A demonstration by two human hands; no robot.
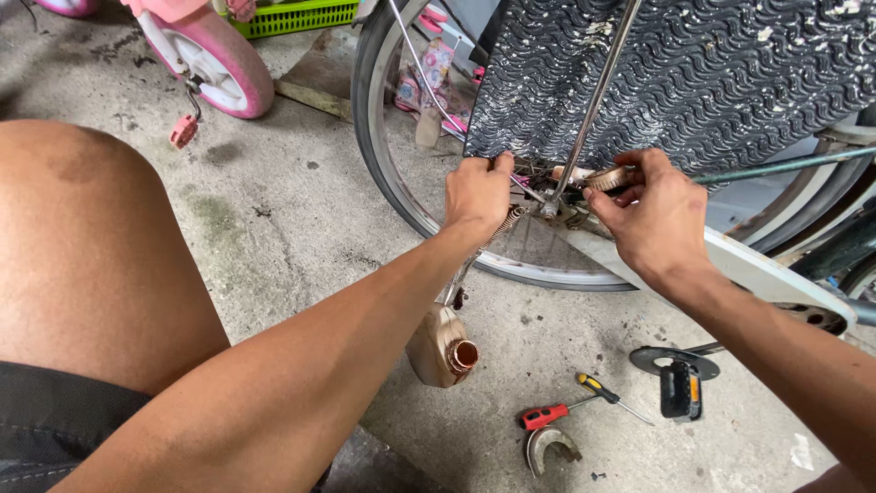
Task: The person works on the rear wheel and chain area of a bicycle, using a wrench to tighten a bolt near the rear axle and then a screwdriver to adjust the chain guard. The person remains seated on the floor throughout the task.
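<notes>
Bicycle wheel: largest item in view; grey tyre and rim, thin spokes, standing upright on the concrete floor. Hub sits at picture centre, between both hands.
Patterned mat: dark, wavy-textured, flecked with pale spots; hangs over the top of the bike, its lower edge just above the hub.
Chain guard: pale, running down to the right from the hub, under the right wrist.
Metal stay: slim rod, tilted, coming down to the hub.
Left hand: fingers curled shut, knuckles toward the camera, thumb tip at the mat's lower corner; pressed against the hub side. What it grips is hidden by the hand.
Right hand: partly closed; thumb and fingertips pinch a small round ridged metal part at the hub axle.
Spring: coiled, running down-left from the hub, just below the left hand.
Oil bottle: tan, lying on its side on the floor, copper-coloured open neck toward the camera, beneath the left forearm.
Screwdrivers: red-handled and yellow-and-black, lying close together right of the bottle.
Curved metal piece: on the floor, just below the red screwdriver.
</notes>
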